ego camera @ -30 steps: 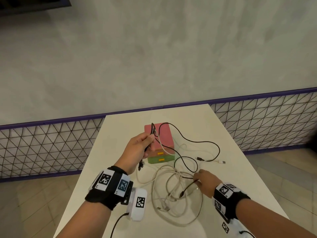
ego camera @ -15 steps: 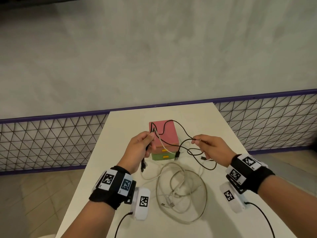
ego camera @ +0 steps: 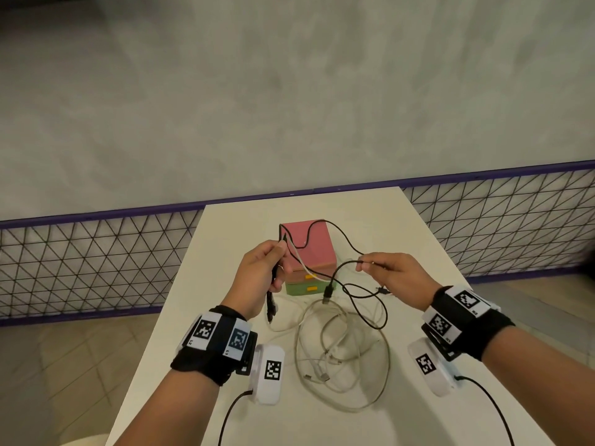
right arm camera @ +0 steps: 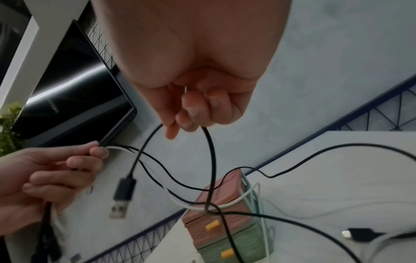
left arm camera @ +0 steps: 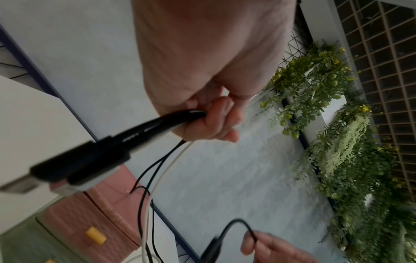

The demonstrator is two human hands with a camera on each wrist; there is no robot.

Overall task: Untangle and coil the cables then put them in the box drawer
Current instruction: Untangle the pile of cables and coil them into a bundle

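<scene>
A small box [ego camera: 310, 252] with a pink top and pink and green drawers stands mid-table. My left hand [ego camera: 278, 252] is raised before it and grips a bundle of black cables and one white cable. Their plugs [ego camera: 269, 305] hang below the fist, seen large in the left wrist view as black plugs [left arm camera: 85, 160]. My right hand [ego camera: 362, 264] pinches a black cable [right arm camera: 209, 151] near its end, and the USB plug [ego camera: 327, 292] dangles from it. A tangle of white cables [ego camera: 341, 355] lies on the table near me. Both drawers look closed.
The white table [ego camera: 418, 239] is narrow, with floor on both sides. A mesh fence with a purple rail [ego camera: 96, 217] and a grey wall stand behind it. Another black plug [ego camera: 381, 289] lies under my right hand. Hanging plants [left arm camera: 337, 124] show to the left.
My right hand has risen from the cable pile on the table, lifting a black cable end to the level of my left hand. The left hand has kept its grip in place.
</scene>
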